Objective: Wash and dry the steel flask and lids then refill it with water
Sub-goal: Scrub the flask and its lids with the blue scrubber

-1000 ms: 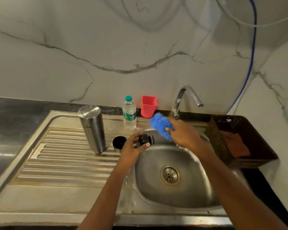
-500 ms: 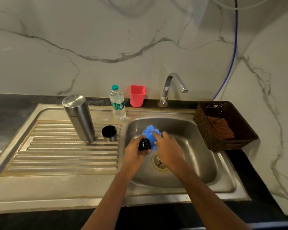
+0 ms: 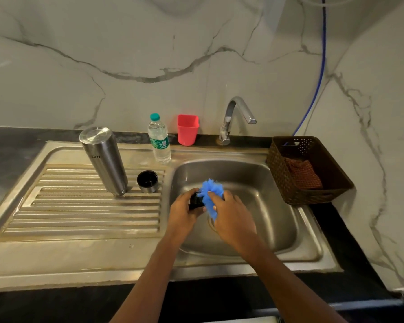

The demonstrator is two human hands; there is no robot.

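The steel flask stands upside down on the ribbed drainboard. Beside it sits a steel cup lid, its black inside facing up. Over the sink basin, my left hand grips a small black inner lid. My right hand holds a blue bristly scrubber and presses it against that lid. The lid is mostly hidden by fingers and bristles.
A chrome tap rises behind the basin, with no water visibly running. A plastic water bottle and a red cup stand at the back ledge. A brown basket holding a cloth sits right of the sink.
Both hands have dropped from near the tap into the basin, and the scrubber now lies against the black lid. The camera has tilted and pulled back.
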